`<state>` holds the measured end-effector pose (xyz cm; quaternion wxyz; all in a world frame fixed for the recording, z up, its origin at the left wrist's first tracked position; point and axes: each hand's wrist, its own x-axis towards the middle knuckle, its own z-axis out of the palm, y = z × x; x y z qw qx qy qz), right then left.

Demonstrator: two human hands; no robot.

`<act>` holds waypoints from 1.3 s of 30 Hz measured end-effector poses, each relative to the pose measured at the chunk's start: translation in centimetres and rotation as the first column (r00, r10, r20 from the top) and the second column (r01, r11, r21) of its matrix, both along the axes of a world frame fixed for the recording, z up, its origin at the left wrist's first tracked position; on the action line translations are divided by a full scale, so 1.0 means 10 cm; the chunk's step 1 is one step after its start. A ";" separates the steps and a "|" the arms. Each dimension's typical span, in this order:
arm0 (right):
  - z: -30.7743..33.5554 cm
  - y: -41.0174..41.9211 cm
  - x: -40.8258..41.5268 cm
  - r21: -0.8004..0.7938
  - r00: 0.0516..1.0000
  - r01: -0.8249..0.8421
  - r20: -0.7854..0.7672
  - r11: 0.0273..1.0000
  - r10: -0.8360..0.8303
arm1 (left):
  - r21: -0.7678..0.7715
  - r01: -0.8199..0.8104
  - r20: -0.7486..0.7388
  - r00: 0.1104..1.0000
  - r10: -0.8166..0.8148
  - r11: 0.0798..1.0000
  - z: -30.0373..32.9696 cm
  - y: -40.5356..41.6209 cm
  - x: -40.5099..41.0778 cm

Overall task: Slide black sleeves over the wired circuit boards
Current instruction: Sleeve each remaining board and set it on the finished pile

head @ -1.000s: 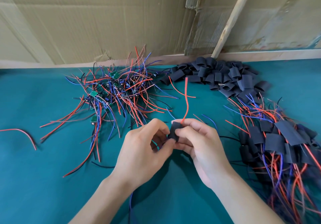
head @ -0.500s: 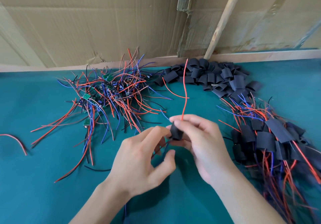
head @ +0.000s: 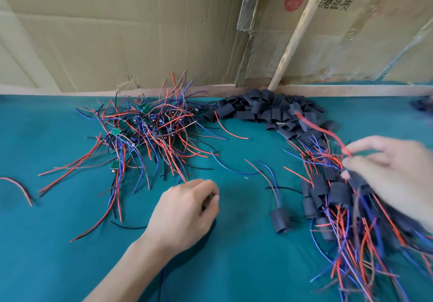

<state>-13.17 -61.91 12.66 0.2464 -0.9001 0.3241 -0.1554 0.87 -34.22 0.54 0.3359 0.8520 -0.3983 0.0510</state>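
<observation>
Your left hand [head: 185, 215] hovers low over the teal cloth-covered tabletop [head: 58, 254], its fingers [head: 210, 198] curled in with the tips together; whether they pinch anything you cannot tell, since only a faint speck shows at the fingertips. Your right hand [head: 393, 172] is blurred, out over the heap of sleeved circuit boards with red and blue wires [head: 346, 203] at your right. Its thumb and forefinger pinch a long red wire [head: 323, 130] that arcs up and back over the pile of loose black tube sleeves [head: 269, 111] lying against the wooden back rail [head: 351, 89].

One finished black-sleeved board with thin wire tails [head: 278, 219] lies alone on the cloth between your hands, just left of the finished heap. The tangle of bare green circuit boards with red, blue and black wires [head: 145, 132] sits at the back left, well apart from your left hand. A single stray red wire [head: 18, 186] lies near the left edge.

No bin or tray holds any of this; every pile rests straight on the tabletop. Flattened brown cardboard sheets [head: 117, 32] and a pale wooden stick [head: 297, 29] stand behind the rail.
</observation>
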 end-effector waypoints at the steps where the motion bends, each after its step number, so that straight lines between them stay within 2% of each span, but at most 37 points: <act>1: -0.06 0.09 0.02 -0.108 0.996 -0.030 -0.082 0.994 0.021 | 0.008 -0.004 -0.004 1.000 0.004 1.000 0.00 0.01 0.01; 3: -0.14 0.21 0.12 -0.296 0.988 -0.095 -0.145 0.950 0.053 | 0.048 -0.004 0.017 1.000 0.003 0.999 -0.02 0.02 0.03; 5: -0.16 0.37 0.26 -0.408 0.982 -0.187 -0.116 0.893 0.152 | 0.106 -0.004 0.046 0.999 -0.001 0.994 -0.03 0.02 0.05; 7: -0.17 0.56 0.41 -0.414 0.934 -0.356 -0.139 0.838 0.329 | 0.132 0.003 0.054 0.999 -0.010 0.991 -0.03 0.02 0.05; 10: -0.36 0.88 0.54 -0.302 0.733 -0.658 -0.469 0.690 0.493 | 0.166 0.004 0.048 0.999 -0.012 0.986 -0.03 0.04 0.07; 12: -0.53 0.95 0.51 -0.244 0.597 -0.753 -0.644 0.611 0.478 | 0.184 -0.015 0.045 0.999 0.007 0.983 -0.04 0.05 0.10; 13: -0.57 0.93 0.49 -0.246 0.573 -0.761 -0.688 0.601 0.445 | 0.193 -0.019 0.046 0.999 0.010 0.981 -0.05 0.05 0.10; 18: -0.41 0.64 0.48 -0.336 0.567 -0.658 -0.810 0.674 0.150 | 0.179 -0.018 0.038 0.999 0.011 0.984 -0.07 0.03 0.12; 20: -0.32 0.69 0.61 -0.345 0.603 -0.647 -0.777 0.680 0.180 | 0.175 -0.016 0.017 1.000 0.013 0.984 -0.08 0.03 0.13; 23: -0.28 0.96 1.09 -0.274 0.722 -0.652 -0.508 0.707 0.470 | 0.149 0.004 -0.026 1.000 -0.001 0.989 -0.08 0.03 0.15; 24: -0.29 1.08 1.31 -0.219 0.727 -0.664 -0.414 0.715 0.548 | 0.131 0.011 -0.046 0.999 -0.005 0.991 -0.08 0.04 0.15; 26: -0.36 1.30 1.77 -0.107 0.712 -0.682 -0.323 0.723 0.623 | 0.093 0.017 -0.081 0.997 -0.010 0.995 -0.08 0.05 0.16; 29: -0.58 1.48 2.28 0.008 0.765 -0.617 -0.228 0.787 0.602 | 0.076 0.022 -0.095 0.995 -0.014 0.997 -0.09 0.06 0.15; 33: -0.86 1.56 2.51 0.019 0.868 -0.491 -0.071 0.871 0.491 | 0.096 0.020 -0.075 0.997 -0.012 0.995 -0.08 0.05 0.15; 36: -0.89 1.62 2.56 0.006 0.888 -0.460 0.013 0.888 0.460 | 0.100 0.023 -0.076 0.997 -0.016 0.995 -0.06 0.05 0.17; 39: -0.85 1.61 2.57 0.016 0.893 -0.450 0.032 0.893 0.450 | 0.095 0.027 -0.084 0.996 -0.019 0.995 -0.06 0.05 0.16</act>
